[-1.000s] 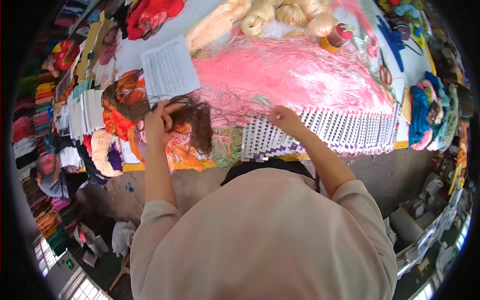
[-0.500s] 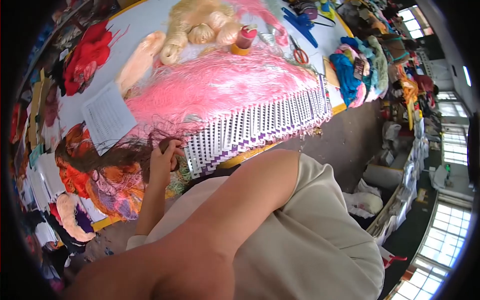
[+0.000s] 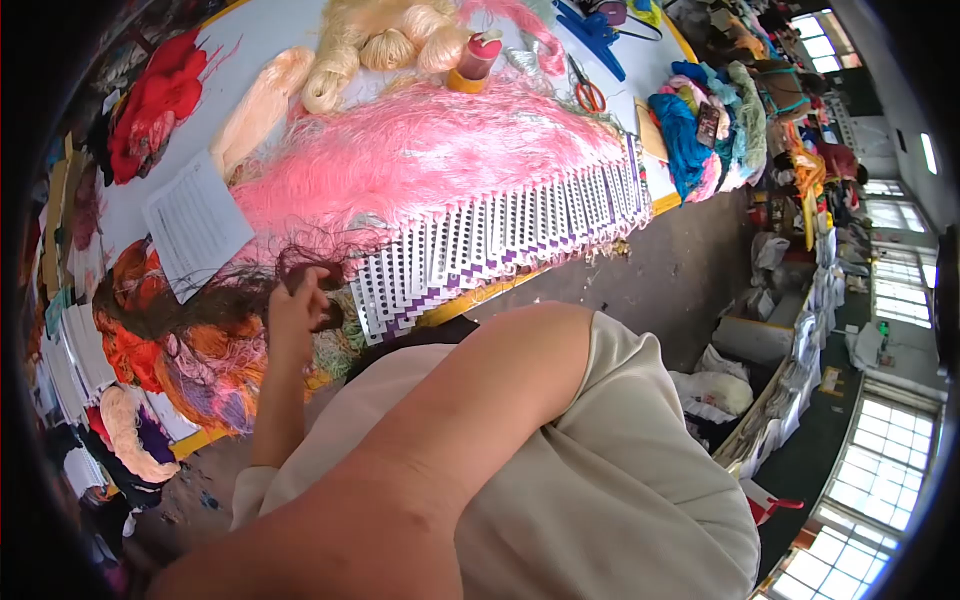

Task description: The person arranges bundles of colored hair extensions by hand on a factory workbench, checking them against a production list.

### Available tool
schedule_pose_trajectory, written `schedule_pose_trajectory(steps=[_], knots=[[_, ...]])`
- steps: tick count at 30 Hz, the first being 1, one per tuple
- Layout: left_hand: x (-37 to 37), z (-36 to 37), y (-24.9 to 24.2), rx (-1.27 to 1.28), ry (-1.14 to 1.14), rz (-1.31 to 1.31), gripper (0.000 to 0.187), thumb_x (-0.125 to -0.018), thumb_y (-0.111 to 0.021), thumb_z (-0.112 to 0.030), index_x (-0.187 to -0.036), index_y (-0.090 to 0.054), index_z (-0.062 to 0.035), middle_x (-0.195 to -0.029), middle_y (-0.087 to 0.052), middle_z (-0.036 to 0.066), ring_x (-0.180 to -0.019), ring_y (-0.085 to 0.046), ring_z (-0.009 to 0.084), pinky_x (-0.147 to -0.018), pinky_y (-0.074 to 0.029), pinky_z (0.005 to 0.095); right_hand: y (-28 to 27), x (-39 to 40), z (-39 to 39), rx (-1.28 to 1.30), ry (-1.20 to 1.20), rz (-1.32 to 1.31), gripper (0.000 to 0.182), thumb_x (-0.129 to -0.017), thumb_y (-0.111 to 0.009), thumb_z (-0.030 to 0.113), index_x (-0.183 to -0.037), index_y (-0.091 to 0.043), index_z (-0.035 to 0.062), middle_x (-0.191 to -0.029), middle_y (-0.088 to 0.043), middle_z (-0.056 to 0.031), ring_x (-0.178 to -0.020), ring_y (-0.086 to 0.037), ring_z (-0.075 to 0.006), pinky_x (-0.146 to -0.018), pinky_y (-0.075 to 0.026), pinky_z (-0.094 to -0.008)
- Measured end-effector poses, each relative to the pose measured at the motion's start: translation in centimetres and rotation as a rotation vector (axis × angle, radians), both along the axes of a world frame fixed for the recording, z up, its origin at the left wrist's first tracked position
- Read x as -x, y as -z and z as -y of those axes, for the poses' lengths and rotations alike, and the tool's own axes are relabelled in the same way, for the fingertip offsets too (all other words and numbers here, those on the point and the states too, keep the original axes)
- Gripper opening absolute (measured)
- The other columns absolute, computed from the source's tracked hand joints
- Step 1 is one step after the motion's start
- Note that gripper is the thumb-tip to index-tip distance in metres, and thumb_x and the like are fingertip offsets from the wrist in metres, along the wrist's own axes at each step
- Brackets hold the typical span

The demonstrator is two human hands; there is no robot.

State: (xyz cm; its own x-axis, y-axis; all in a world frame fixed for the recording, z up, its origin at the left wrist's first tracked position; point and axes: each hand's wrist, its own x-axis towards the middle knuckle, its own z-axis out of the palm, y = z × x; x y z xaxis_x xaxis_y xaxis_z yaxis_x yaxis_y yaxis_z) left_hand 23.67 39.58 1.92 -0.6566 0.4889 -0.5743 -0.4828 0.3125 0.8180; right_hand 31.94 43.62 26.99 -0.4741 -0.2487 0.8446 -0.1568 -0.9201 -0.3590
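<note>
My left hand [image 3: 300, 298] is at the near left end of a row of white punched cards [image 3: 470, 240], its fingers curled on dark brown thread [image 3: 225, 305]. Loose brown strands run from it to the left and above the fingers. Long pink thread [image 3: 400, 155] spreads from the cards across the table. Bundles of orange and mixed-colour thread [image 3: 215, 375] lie beside my left wrist. My bent right arm [image 3: 470, 400] crosses in front of my body; its hand is out of view.
A printed sheet [image 3: 198, 225] lies left of the pink thread. Behind are cream skeins [image 3: 385, 45], a thread cone [image 3: 474, 62], orange-handled scissors [image 3: 588, 95] and a blue tool [image 3: 592, 40]. Red thread [image 3: 155, 105] is at the far left, blue skeins [image 3: 683, 140] at the right corner.
The whole view has shifted slightly, so the table sits further left and up. My left hand has turned a little at the brown thread, its fingers slightly changed in pose.
</note>
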Motion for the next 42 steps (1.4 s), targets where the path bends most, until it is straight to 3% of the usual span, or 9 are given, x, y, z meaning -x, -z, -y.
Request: schedule_pose_trajectory(steps=[5, 8, 12, 17, 22, 29, 34, 37, 42], knots=[[6.1, 3.5, 2.1, -0.463, -0.361, 0.222, 0.031, -0.101, -0.048, -0.025, -0.114, -0.059, 0.0004, -0.06, -0.044, -0.003, -0.039, -0.029, 0.0055, -0.038, -0.021, 0.0214, 1.9, 2.0, -5.0, -0.043, 0.029, -0.074, 0.021, -0.092, -0.065, 0.017, -0.105, -0.065, 0.0012, -0.095, -0.067, -0.0051, -0.089, -0.062, -0.0124, -0.076, -0.049, -0.0264], [8.8, 6.2, 3.0, -0.913, -0.313, 0.386, 0.035, -0.103, -0.043, -0.027, -0.12, -0.057, 0.0008, -0.067, -0.048, -0.002, -0.04, -0.031, 0.0053, -0.038, -0.025, 0.0204, 9.0, -0.4, -12.3, -0.384, 0.11, 0.438, 0.024, -0.093, -0.061, 0.018, -0.104, -0.065, -0.0022, -0.095, -0.063, -0.0086, -0.089, -0.06, -0.0198, -0.078, -0.047, -0.0328], [6.6, 3.9, 4.9, -0.541, -0.22, 0.404, 0.034, -0.095, -0.056, -0.02, -0.126, -0.054, -0.006, -0.072, -0.049, -0.005, -0.045, -0.031, 0.0029, -0.039, -0.024, 0.0185, 27.5, -3.8, -18.1, -1.064, 0.414, 1.218, 0.017, -0.089, -0.065, 0.018, -0.095, -0.064, 0.0024, -0.091, -0.064, -0.0036, -0.087, -0.058, -0.0109, -0.077, -0.048, -0.031], [3.3, -3.0, 8.1, -0.151, -0.114, 0.201, 0.025, -0.083, -0.073, -0.022, -0.096, -0.07, -0.0002, -0.059, -0.047, -0.004, -0.044, -0.03, 0.0049, -0.043, -0.02, 0.0235, 39.3, -7.4, -23.6, -1.482, 0.881, 1.249, 0.018, -0.087, -0.064, 0.024, -0.093, -0.066, 0.0068, -0.081, -0.066, -0.0079, -0.074, -0.061, -0.0177, -0.069, -0.049, -0.0332], [2.3, -7.8, 12.5, 0.155, 0.076, -0.061, 0.032, -0.08, -0.074, -0.028, -0.085, -0.071, 0.0033, -0.068, -0.065, 0.009, -0.058, -0.057, 0.0166, -0.054, -0.043, 0.0337, 40.9, -7.6, -25.3, -1.65, 0.905, 1.235, 0.023, -0.088, -0.062, 0.029, -0.088, -0.063, 0.0053, -0.074, -0.063, -0.0102, -0.07, -0.061, -0.0219, -0.066, -0.048, -0.0353], [0.7, -10.5, 15.2, 0.345, 0.33, -0.554, 0.041, -0.075, -0.074, -0.035, -0.074, -0.067, 0.0048, -0.066, -0.063, 0.019, -0.066, -0.063, 0.0315, -0.064, -0.048, 0.0424, 40.5, -8.0, -25.2, -1.609, 0.901, 1.245, 0.02, -0.088, -0.063, 0.026, -0.09, -0.063, 0.006, -0.078, -0.065, -0.011, -0.072, -0.063, -0.0263, -0.068, -0.049, -0.0371], [0.7, -11.3, 14.3, 0.553, 0.463, -0.665, 0.036, -0.076, -0.075, -0.032, -0.074, -0.067, 0.0034, -0.064, -0.063, 0.014, -0.063, -0.062, 0.0272, -0.063, -0.048, 0.0407, 40.7, -8.1, -25.2, -1.597, 0.924, 1.222, 0.017, -0.088, -0.063, 0.023, -0.091, -0.063, 0.0058, -0.077, -0.064, -0.0098, -0.071, -0.061, -0.0226, -0.067, -0.048, -0.0356], [1.9, -11.3, 9.9, 0.224, -0.115, 0.02, 0.024, -0.08, -0.075, -0.022, -0.073, -0.065, -0.0017, -0.06, -0.054, -0.001, -0.048, -0.044, 0.0126, -0.043, -0.033, 0.0287, 41.0, -8.3, -25.1, -1.59, 0.939, 1.213, 0.016, -0.088, -0.062, 0.021, -0.091, -0.063, 0.0062, -0.078, -0.065, -0.0104, -0.072, -0.062, -0.0238, -0.067, -0.049, -0.036], [9.0, -6.2, 8.3, -0.102, -0.432, 0.14, 0.021, -0.08, -0.074, -0.012, -0.067, -0.058, -0.0064, -0.055, -0.045, -0.003, -0.041, -0.03, 0.0062, -0.039, -0.018, 0.0248, 41.7, -8.4, -25.1, -1.627, 0.934, 1.144, 0.014, -0.087, -0.06, 0.02, -0.091, -0.063, 0.0071, -0.083, -0.066, -0.0133, -0.078, -0.065, -0.0294, -0.07, -0.05, -0.0383]])
